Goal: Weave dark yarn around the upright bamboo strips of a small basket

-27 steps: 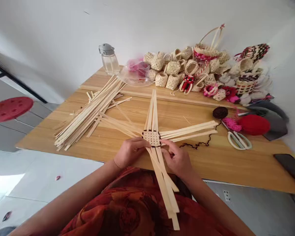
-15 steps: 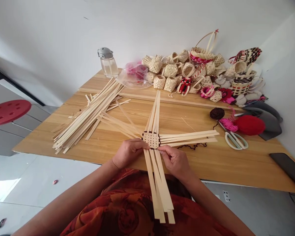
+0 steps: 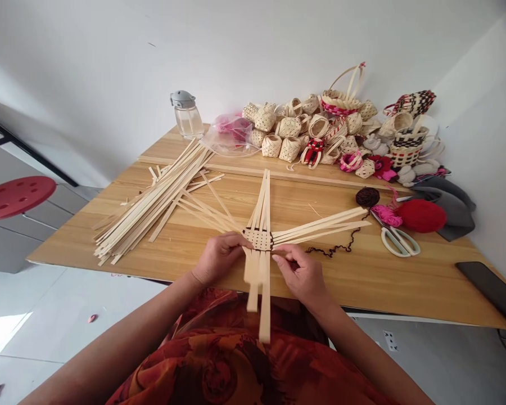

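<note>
Hands, left [image 3: 219, 257] and right [image 3: 300, 273], each pinch their grip onto the woven strip base [image 3: 259, 238] above the table [image 3: 379, 275].

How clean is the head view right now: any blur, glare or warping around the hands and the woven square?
Head view: the woven square and both the left hand and right hand are fairly sharp. The near strip ends look soft and foreshortened. Wide-angle warping bends the table edges. Daylight glare washes out the floor at lower left. Shadows are soft.
</note>
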`<state>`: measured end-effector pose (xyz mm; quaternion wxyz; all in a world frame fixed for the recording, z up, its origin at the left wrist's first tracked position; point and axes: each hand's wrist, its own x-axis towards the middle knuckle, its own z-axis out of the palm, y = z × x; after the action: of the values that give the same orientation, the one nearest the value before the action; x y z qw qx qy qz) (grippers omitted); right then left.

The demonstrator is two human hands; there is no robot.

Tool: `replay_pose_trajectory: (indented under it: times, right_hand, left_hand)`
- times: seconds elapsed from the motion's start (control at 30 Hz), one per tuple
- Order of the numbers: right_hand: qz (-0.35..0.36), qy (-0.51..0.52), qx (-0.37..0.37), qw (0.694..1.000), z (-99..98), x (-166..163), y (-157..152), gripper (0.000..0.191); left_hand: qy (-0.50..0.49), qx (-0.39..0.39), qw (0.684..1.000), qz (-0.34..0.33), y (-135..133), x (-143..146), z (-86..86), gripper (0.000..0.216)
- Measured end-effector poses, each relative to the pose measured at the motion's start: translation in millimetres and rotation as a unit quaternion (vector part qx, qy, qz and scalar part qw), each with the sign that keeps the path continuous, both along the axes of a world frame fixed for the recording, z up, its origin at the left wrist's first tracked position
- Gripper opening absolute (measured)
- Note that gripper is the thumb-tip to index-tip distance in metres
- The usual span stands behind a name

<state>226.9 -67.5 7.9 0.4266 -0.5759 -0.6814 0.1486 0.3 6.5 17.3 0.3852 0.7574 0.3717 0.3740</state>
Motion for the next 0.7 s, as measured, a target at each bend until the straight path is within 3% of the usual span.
replay_pose_trajectory:
  times: [0.17, 0.37, 0.5, 0.7]
  right_hand:
    - [-0.01, 0.008, 0.076, 0.997, 23.2, -4, 1, 0.005]
    - [-0.05, 0.147, 0.015, 0.988, 47.5, -5, 3, 0.007]
    - [-0.04, 0.27, -0.061, 0.96, 60.0, -1, 5, 0.03]
    - [-0.055, 0.279, -0.101, 0.953, 70.7, 7, 9, 0.061]
  left_hand:
    - [-0.101, -0.123, 0.986, 0.041, 8, 6, 2.7, 0.014]
    - [-0.205, -0.21, 0.955, 0.031, 11, 15, 20.9, 0.026]
    - [-0.215, -0.232, 0.948, 0.01, 12, 16, 34.3, 0.029]
    - [-0.231, -0.268, 0.935, -0.015, 17, 15, 42.3, 0.033]
